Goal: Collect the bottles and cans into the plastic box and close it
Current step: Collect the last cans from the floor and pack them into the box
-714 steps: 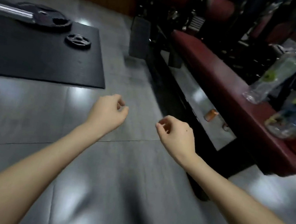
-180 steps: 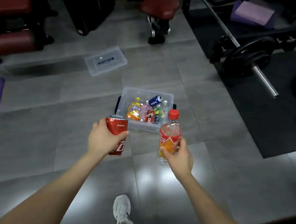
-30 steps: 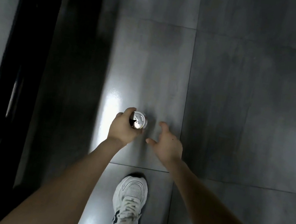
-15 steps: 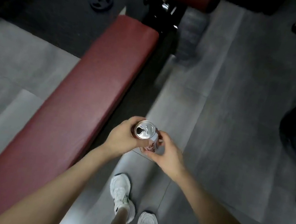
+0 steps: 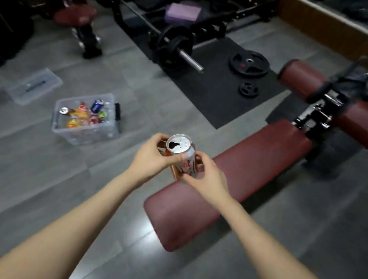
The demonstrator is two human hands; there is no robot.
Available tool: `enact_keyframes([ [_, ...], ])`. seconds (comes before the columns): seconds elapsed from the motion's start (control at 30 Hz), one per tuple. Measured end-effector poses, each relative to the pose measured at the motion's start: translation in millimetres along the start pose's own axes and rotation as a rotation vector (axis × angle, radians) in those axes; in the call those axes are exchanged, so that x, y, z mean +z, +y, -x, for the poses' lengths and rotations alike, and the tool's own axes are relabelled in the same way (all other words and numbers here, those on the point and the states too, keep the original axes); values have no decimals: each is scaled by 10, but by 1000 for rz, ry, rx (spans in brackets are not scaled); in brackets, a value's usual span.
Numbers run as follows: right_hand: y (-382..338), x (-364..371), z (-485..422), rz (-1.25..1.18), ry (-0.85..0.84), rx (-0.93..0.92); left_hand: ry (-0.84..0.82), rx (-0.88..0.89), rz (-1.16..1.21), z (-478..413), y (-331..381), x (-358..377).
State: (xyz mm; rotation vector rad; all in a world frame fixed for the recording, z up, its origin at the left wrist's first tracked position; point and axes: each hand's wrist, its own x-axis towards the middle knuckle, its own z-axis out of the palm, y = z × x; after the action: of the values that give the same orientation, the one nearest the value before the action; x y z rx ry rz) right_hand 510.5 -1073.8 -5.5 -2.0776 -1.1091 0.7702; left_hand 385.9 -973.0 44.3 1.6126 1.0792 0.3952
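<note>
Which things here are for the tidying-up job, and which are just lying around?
For the job: the can, gripped by the left hand and right hand; the plastic box holding bottles and cans; the lid on the floor.

Just lying about: the barbell, the weight plates, the purple pad, the red bench.

2 bare, slender forearms (image 5: 84,215) narrow at the wrists into left hand (image 5: 150,161) and right hand (image 5: 207,180)

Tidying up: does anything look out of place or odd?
The can, gripped by left hand and right hand, is opened, so dregs could spill. The lid lies on the floor apart from the plastic box.
</note>
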Motion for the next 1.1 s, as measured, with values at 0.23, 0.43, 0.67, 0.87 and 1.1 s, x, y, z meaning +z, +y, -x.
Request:
enact_keyframes([
  [0.23, -1661, 1674, -339, -41, -68, -63, 123, -36, 41, 23, -624, -2269],
  [0.43, -2619, 2659, -872, -81, -146, -80, 140, -68, 42, -392, -1072, -3651],
  [0.67, -3237, 3541, -2159, -63, -178, -68, 83, -90, 49, -1668, -1552, -4733],
  [0.87, -3590, 4387, -3643, -34, -232, 61, -3, -189, 76, -3108, -2110, -5712],
  [1.1, -3619, 5282, -4991, 88, -180, 344, 75, -391, 75, -4367, -3104, -6787],
])
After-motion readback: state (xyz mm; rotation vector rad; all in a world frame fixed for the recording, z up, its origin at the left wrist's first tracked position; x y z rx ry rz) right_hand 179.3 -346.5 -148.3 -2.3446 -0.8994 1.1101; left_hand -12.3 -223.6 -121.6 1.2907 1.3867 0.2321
